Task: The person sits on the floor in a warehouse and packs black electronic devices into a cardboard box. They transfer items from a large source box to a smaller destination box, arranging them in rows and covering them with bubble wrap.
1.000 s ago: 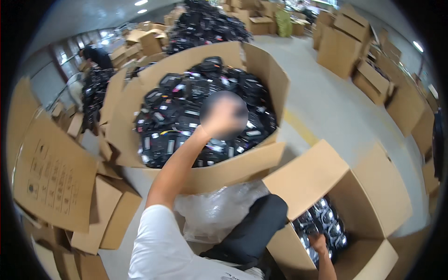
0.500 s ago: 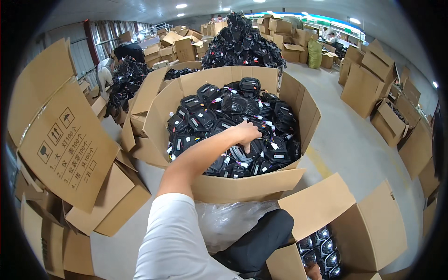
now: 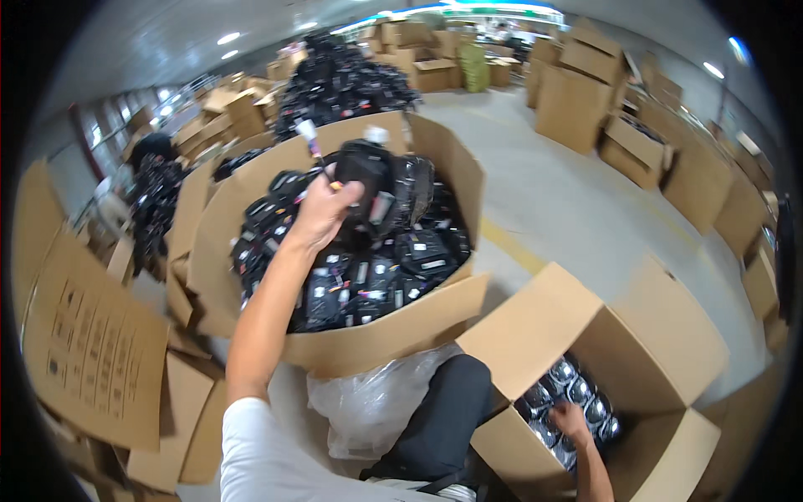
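Observation:
My left hand [image 3: 324,211] is closed on a black plastic housing with wire leads [image 3: 368,171], lifted above the big open carton [image 3: 376,343]. A white connector [image 3: 307,131] on a short bundle of coloured wires sticks up beside the thumb. Just right of the housing is a glossy, film-wrapped black unit [image 3: 416,188]; whether it hangs from the hand too is unclear. Similar black units [image 3: 427,251] fill the carton below. At lower right my right hand [image 3: 571,421] reaches into a smaller open carton [image 3: 535,322], fingers curled down among glossy rounded black parts [image 3: 581,389]; its grip is hidden.
Clear plastic film [image 3: 368,406] lies between the big carton and my knee [image 3: 464,389]. A tall heap of black units [image 3: 343,79] rises behind. Cartons stand at left [image 3: 92,343] and along the right [image 3: 573,105]. A person [image 3: 109,201] is at far left.
My left hand has risen from the heap and now holds a black housing with its wires. The view has swung right, bringing my right hand in the smaller carton more fully into sight.

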Available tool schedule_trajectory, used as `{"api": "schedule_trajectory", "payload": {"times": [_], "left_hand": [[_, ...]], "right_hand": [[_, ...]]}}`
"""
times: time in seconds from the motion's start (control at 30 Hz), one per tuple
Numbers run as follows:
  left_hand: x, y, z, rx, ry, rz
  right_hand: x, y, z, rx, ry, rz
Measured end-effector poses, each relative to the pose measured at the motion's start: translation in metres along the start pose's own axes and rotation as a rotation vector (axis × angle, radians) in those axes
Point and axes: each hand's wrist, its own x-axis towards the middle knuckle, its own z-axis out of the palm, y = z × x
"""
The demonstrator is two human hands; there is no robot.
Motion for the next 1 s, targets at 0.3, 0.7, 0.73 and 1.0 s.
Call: {"api": "schedule_trajectory", "payload": {"times": [0.3, 0.7, 0.73, 1.0], "left_hand": [[-0.017, -0.158, 0.187, -0.910, -0.398, -0.104], [-0.039, -0.217, 0.372, -0.845, -0.310, -0.642], [-0.038, -0.227, 0.382, -0.805, -0.276, -0.682], [-0.036, -0.241, 0.420, -0.676, -0.377, -0.690]], "right_hand": [[0.001, -0.265, -0.116, 0.965, 0.272, -0.504], [-0.052, -0.104, -0.212, 0.615, 0.599, 0.050], [-0.047, -0.053, -0.192, 0.510, 0.547, 0.058], [-0.031, 0.144, 0.054, 1.040, -0.066, 0.802]]}}
